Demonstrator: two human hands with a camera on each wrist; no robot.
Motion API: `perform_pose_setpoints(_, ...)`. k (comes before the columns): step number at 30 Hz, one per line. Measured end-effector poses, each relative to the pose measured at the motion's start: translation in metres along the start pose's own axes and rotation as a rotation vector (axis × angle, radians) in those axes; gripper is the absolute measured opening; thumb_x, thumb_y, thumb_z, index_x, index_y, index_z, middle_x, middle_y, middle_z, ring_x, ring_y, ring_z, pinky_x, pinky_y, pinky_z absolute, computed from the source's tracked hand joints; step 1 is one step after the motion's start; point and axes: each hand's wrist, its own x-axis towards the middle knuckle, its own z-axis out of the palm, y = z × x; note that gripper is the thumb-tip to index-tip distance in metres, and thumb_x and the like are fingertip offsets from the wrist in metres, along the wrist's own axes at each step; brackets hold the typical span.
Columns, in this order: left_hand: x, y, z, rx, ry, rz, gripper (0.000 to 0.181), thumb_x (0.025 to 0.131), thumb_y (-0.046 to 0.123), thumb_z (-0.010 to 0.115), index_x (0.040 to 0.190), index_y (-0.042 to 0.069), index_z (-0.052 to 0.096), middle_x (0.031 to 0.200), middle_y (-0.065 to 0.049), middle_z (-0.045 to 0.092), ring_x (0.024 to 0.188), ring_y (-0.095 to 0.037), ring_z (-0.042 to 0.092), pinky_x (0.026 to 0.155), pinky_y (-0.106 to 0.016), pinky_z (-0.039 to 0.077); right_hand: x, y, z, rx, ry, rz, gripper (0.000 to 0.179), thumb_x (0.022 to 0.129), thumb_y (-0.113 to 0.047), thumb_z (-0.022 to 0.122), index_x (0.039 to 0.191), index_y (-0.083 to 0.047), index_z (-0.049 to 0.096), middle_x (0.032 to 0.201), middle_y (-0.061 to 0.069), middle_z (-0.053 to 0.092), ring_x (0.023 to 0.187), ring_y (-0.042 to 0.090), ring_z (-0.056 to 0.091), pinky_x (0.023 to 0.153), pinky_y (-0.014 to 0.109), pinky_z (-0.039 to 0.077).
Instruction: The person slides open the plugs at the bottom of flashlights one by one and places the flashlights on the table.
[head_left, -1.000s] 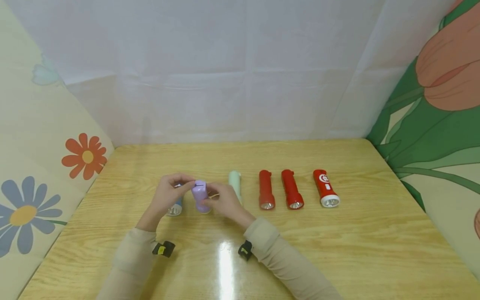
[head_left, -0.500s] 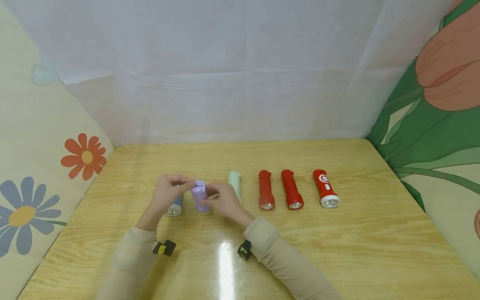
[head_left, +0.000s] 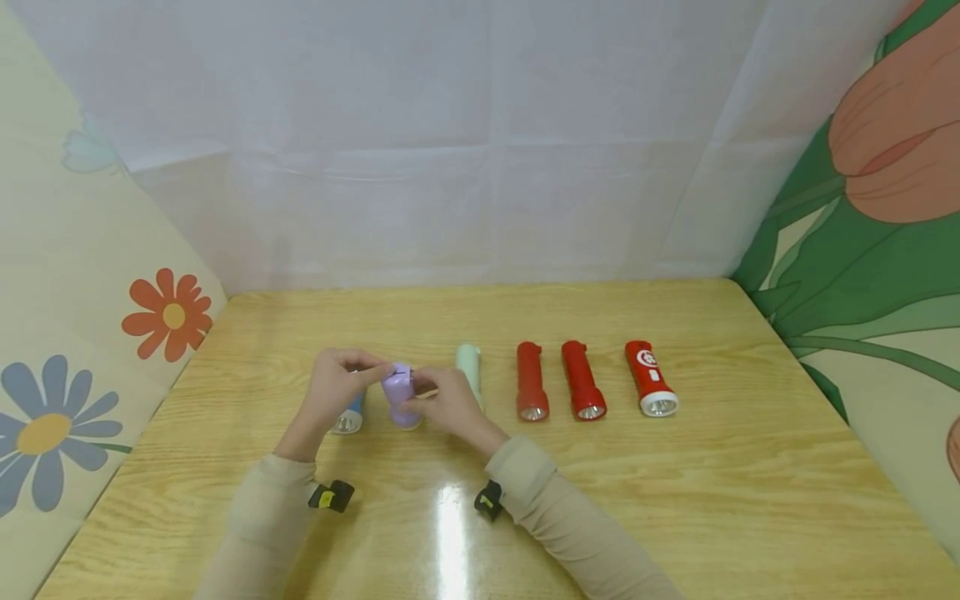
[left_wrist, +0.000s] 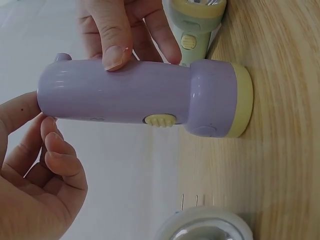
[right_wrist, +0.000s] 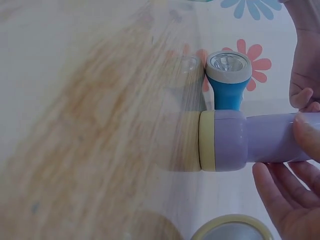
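A purple flashlight with a yellow rim stands lens-down on the table, tail end up. My right hand grips its body from the right, thumb on the near side. From the left, the fingers of my left hand pinch at its tail end; the exact contact there is partly hidden. A yellow slide switch shows on the body in the left wrist view. Just left of it lies a blue flashlight with a white head, partly behind my left hand. A pale green flashlight lies to the right, partly covered by my right hand.
Two red flashlights and a red one with a white head lie in a row on the wooden table. Two thin metal prongs stick up by the blue flashlight. A white cloth hangs behind.
My left thumb has shifted slightly over the purple flashlight's tail end. The right hand's grip and the other flashlights look unchanged.
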Motion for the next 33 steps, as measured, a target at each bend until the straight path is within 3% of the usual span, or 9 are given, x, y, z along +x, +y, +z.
perform_pose_setpoints(11,-0.0004,0.0006,0.0013,0.048,0.016,-0.039,0.021,0.078,0.017,0.072,0.083,-0.003,0.069,0.085,-0.01,0.068,0.083,-0.018,0.055,0.077,-0.033,0.041,0.0006,0.0014,-0.001,-0.022,0.006,-0.027,0.031,0.073,-0.01,0.075,0.101,0.0,0.065,0.094,0.012,0.067,0.086,0.021,0.065,0.074,0.027,0.052)
perform_pose_setpoints(33,0.0015,0.0029,0.0019,0.127,0.009,-0.028,0.018,0.076,0.018,0.073,0.081,0.001,0.07,0.082,-0.009,0.068,0.078,-0.021,0.061,0.074,-0.035,0.049,0.0006,0.0006,-0.0025,-0.014,-0.007,-0.019,0.03,0.074,-0.011,0.074,0.101,0.001,0.065,0.096,0.012,0.067,0.087,0.023,0.064,0.074,0.025,0.052)
